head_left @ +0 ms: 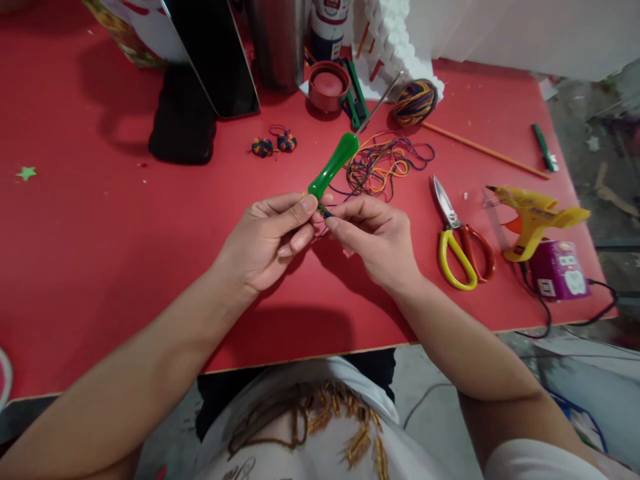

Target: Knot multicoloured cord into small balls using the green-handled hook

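Note:
My left hand [277, 233] pinches a small piece of dark multicoloured yarn work [325, 211] between thumb and fingers. From the other side, my right hand [377, 237] grips the same piece with thumb and forefinger; fingertips cover most of it. A green-handled tool [334, 165] with a thin metal shaft points away from me, its handle end against my left thumb. Whether the left fingers hold it, I cannot tell. Beyond my right hand lies a loose tangle of multicoloured yarn [383, 163]. Two small yarn pieces [274, 143] rest farther back on the red table [125, 247].
On the right are scissors [457, 243], a yellow glue gun [537, 217] and a purple box [560, 270] with cables. Behind stand a yarn ball [415, 102], an orange stick [487, 151], a red round container [328, 85], a metal cylinder [277, 43] and a phone [213, 53].

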Demonstrator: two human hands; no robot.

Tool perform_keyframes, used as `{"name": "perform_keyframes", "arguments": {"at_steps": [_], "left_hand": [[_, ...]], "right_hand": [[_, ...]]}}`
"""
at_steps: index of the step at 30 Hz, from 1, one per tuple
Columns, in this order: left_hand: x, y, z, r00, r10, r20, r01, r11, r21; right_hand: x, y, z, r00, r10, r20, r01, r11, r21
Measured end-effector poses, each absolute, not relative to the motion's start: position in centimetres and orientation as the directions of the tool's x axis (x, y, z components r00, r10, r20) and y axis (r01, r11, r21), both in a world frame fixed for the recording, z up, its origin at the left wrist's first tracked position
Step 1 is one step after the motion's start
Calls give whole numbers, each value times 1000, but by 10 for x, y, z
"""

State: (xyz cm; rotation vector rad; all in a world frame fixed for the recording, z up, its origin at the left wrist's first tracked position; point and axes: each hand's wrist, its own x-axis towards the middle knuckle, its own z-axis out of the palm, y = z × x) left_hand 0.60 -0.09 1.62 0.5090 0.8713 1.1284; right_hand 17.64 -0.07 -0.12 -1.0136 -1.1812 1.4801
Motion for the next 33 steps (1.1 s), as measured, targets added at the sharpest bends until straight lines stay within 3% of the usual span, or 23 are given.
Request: {"name": "perform_keyframes", "arguments": {"at_steps": [9,15,21,28,33], "left_hand": [[6,-2,14,159,915,-372,-544,396,740],[8,-3,8,121,951,-284,-501,305,810],[11,-6,7,93,964,-249,-460,263,848],[9,-7,6,80,966,-244,-443,254,860],[9,-8,9,37,964,-262,-436,252,864]], "right_hand": [[175,0,-7,-260,961,-91,-267,-162,-950],[175,1,-11,-292,949,-117,-369,-225,-902],[174,2,-8,-294,940,-175,-359,-278,-891],[174,6,-5,-417,859,-297,-429,-474,-769],[174,6,-6,-464,836,-292,-464,-511,-724]]}}
